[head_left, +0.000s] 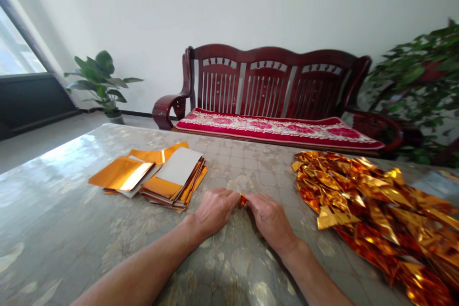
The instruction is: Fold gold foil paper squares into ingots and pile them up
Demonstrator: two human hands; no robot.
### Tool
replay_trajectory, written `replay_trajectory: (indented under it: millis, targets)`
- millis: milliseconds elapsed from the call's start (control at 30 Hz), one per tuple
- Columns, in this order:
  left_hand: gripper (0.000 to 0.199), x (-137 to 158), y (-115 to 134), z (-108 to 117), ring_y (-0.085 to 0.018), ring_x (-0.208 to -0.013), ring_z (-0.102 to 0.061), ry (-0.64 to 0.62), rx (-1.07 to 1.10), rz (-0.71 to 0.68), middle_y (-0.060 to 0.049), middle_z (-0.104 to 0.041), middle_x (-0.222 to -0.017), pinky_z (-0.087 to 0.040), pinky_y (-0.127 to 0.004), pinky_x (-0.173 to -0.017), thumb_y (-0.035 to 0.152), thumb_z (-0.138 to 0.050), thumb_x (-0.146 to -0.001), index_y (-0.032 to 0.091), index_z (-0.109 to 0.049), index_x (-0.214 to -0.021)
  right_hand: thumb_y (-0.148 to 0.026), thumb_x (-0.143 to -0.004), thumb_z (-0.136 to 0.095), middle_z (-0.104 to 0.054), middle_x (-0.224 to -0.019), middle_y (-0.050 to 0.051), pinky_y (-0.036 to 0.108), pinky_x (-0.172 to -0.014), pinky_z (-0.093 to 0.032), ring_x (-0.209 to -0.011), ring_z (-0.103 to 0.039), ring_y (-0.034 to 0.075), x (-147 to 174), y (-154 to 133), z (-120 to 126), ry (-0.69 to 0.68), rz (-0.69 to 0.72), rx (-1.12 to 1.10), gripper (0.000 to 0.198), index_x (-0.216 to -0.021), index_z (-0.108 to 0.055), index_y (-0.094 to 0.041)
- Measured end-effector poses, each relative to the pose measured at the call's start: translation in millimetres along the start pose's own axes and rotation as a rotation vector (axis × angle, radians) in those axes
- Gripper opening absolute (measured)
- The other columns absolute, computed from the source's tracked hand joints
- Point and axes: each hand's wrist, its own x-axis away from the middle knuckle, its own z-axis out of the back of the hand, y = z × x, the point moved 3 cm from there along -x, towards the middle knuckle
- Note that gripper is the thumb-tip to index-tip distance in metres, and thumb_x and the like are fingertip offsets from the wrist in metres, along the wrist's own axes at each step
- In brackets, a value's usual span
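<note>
Between my two hands, low over the middle of the table, shows a small bit of shiny orange-gold foil paper. My left hand is closed, its fingertips pinching the foil from the left. From the right, my right hand is closed on the same piece. Most of the foil is hidden by the fingers, so its shape cannot be made out. Left of my hands lies a loose stack of flat foil sheets, some gold side up, one pale side up. On the right spreads a big heap of folded gold foil pieces.
The table has a glossy, flower-patterned cover. Behind it stands a dark red wooden bench with a red floral seat cover. A potted plant is at the back left, and leafy greenery at the right.
</note>
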Motion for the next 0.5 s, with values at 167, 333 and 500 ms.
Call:
replay_trajectory:
  millis: [167, 333, 500]
  targets:
    - [0.016, 0.8, 2.9, -1.8, -0.016, -0.072, -0.061, 0.004, -0.045, -0.031, -0.002, -0.066, -0.076, -0.038, -0.025, -0.064, 0.018, -0.047, -0.096, 0.020, -0.061, -0.088, -0.012, -0.094, -0.045, -0.075, -0.096, 0.006, 0.030, -0.083, -0.052, -0.089, -0.068, 0.020, -1.0, -2.9, -0.8, 0.012, -0.001, 0.009, 0.027, -0.102, -0.070, -0.020]
    - [0.016, 1.4, 4.9, -4.4, -0.017, -0.074, -0.062, -0.001, -0.044, -0.064, -0.003, -0.066, -0.076, -0.041, -0.026, -0.067, 0.016, -0.045, -0.096, 0.019, -0.060, -0.092, -0.013, -0.095, -0.043, -0.075, -0.094, 0.007, 0.029, -0.084, -0.051, -0.090, -0.068, 0.019, -1.7, -6.5, -2.2, 0.000, -0.018, 0.026, 0.027, -0.101, -0.069, -0.020]
    - [0.014, 2.2, 5.6, -7.8, -0.017, -0.073, -0.062, -0.007, -0.031, -0.069, -0.003, -0.066, -0.076, -0.043, -0.026, -0.066, 0.016, -0.044, -0.096, 0.019, -0.058, -0.093, -0.013, -0.094, -0.041, -0.074, -0.091, 0.007, 0.028, -0.080, -0.049, -0.087, -0.068, 0.019, -2.5, -11.2, -3.1, -0.014, -0.041, 0.030, 0.027, -0.095, -0.066, -0.021]
